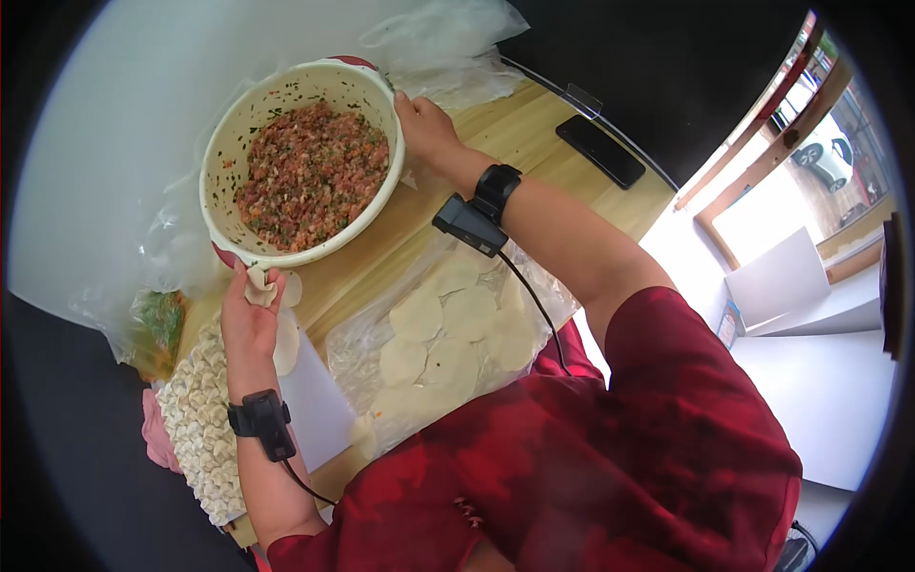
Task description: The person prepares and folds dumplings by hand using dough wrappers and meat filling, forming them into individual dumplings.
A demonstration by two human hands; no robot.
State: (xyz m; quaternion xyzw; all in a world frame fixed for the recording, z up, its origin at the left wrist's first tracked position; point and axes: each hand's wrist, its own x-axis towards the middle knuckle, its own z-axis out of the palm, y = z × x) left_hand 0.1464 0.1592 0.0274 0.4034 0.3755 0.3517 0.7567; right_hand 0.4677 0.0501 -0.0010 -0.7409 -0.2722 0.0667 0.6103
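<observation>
A large cream bowl (221, 145) with red handles holds a chopped meat and green filling (313, 176). My right hand (427, 129) is closed on the bowl's right rim, thumb on the edge. My left hand (250, 319) is at the bowl's lower left handle, its fingers closed round a small folded piece of dough (258, 288). Beside that hand, round wrappers (287, 343) lie partly on a white sheet (315, 400). More flat wrappers (453, 329) are spread on clear plastic nearer my body.
Many shaped dumplings (198, 419) fill the lower left. A black phone (600, 152) lies on the wooden table (515, 129) at the right. Plastic bags (443, 48) are behind the bowl, and a bag with green contents (160, 319) sits left. Cables run from both wrist devices.
</observation>
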